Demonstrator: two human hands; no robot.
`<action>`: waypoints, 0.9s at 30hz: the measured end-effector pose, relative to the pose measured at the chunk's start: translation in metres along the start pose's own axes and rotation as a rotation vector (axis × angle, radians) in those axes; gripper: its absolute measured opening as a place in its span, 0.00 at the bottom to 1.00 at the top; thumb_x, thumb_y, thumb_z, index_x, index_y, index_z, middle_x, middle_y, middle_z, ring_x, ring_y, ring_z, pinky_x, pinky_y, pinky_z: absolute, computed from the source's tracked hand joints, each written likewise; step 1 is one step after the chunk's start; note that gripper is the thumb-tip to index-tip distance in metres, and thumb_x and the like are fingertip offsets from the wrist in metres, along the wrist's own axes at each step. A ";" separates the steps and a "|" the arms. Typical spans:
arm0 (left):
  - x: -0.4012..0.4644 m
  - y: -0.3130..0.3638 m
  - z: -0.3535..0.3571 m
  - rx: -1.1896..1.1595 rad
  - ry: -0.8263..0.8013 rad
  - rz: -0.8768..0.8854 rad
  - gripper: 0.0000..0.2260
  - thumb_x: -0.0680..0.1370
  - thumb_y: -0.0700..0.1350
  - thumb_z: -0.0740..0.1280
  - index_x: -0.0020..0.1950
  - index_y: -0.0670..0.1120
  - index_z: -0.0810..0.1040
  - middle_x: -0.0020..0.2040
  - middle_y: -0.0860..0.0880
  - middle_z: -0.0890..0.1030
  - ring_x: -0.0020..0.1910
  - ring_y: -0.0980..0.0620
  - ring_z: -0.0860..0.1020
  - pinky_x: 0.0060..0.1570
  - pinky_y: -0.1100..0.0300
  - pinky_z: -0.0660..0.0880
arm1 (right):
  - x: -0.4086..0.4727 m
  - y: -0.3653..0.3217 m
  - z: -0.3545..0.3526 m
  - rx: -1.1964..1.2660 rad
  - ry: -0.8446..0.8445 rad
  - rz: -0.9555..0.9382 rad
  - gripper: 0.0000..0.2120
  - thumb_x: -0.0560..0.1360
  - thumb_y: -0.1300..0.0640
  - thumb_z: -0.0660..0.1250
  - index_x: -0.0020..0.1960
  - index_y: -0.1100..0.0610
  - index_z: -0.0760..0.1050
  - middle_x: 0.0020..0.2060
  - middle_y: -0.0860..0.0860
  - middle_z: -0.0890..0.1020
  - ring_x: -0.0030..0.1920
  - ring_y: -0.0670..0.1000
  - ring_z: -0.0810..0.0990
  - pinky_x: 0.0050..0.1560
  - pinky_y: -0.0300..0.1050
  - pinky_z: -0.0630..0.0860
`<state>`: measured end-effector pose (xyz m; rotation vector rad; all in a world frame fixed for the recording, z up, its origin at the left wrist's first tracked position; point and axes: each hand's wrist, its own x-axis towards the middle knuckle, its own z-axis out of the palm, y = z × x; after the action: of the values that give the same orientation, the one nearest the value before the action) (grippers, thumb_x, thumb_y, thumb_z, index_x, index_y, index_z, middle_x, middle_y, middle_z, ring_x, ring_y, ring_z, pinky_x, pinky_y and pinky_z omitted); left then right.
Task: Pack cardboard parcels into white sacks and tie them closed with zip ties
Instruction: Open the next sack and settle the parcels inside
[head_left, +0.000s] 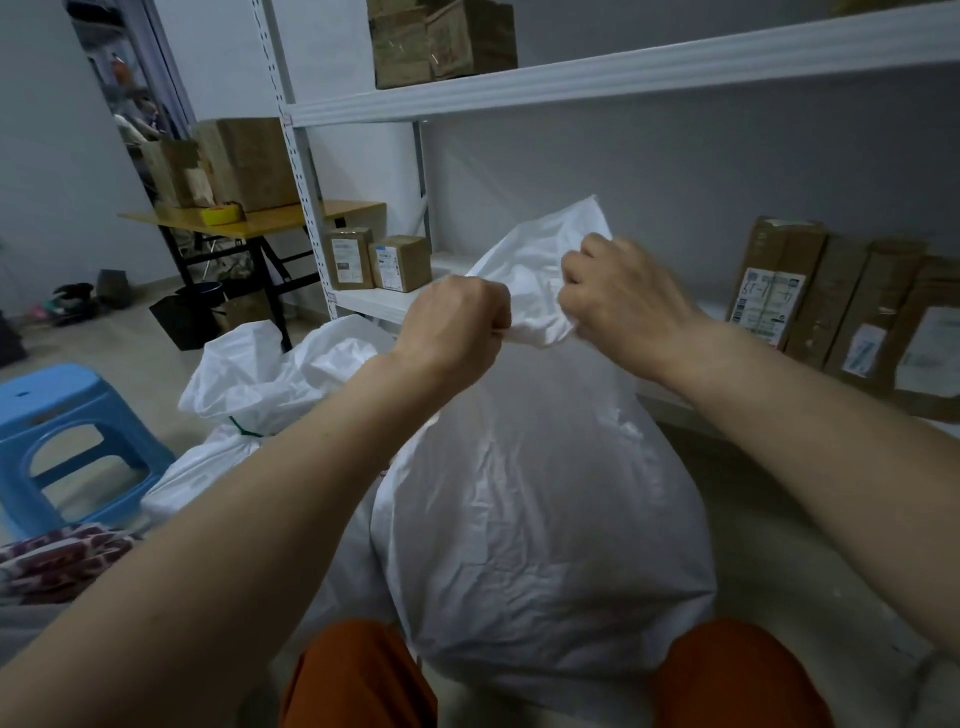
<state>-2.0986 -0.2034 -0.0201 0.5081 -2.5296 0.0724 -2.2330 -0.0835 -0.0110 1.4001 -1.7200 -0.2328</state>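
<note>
White shelving (597, 73) (blue stool (62, 415) left)

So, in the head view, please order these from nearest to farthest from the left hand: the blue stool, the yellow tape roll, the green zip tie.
From the left hand:
1. Green zip tie, lower left, on a tied sack.
2. Yellow tape roll, upper left, on the table.
3. Blue stool, far left, on the floor.

No text is legible. Printed shipping labels appear on the tall cardboard parcels (769, 283) leaning at right and on two small boxes (378, 255) on the lower shelf (374, 301) (their print is too small and blurred to read).
</note>
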 end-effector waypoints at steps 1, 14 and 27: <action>0.001 -0.001 -0.001 -0.027 -0.025 -0.032 0.07 0.72 0.38 0.67 0.44 0.49 0.81 0.45 0.46 0.82 0.45 0.45 0.79 0.46 0.52 0.77 | 0.000 -0.001 0.001 -0.043 0.020 -0.029 0.11 0.56 0.69 0.73 0.27 0.57 0.74 0.28 0.53 0.74 0.33 0.56 0.73 0.32 0.44 0.59; 0.030 0.024 -0.045 -0.250 -0.486 -0.150 0.22 0.68 0.50 0.76 0.61 0.48 0.79 0.51 0.49 0.83 0.44 0.53 0.80 0.41 0.65 0.74 | -0.023 -0.014 0.029 0.219 0.603 0.292 0.12 0.62 0.66 0.73 0.31 0.59 0.68 0.22 0.55 0.70 0.24 0.57 0.68 0.27 0.43 0.59; 0.021 0.055 0.019 0.071 0.034 -0.028 0.05 0.71 0.37 0.66 0.46 0.41 0.77 0.45 0.42 0.81 0.44 0.40 0.77 0.38 0.55 0.68 | -0.037 0.007 0.011 1.138 -0.012 1.062 0.16 0.70 0.45 0.71 0.34 0.57 0.82 0.31 0.48 0.83 0.36 0.50 0.82 0.44 0.51 0.80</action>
<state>-2.1451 -0.1622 -0.0222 0.5651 -2.4933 0.1600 -2.2470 -0.0528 -0.0319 0.8902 -2.4557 1.4987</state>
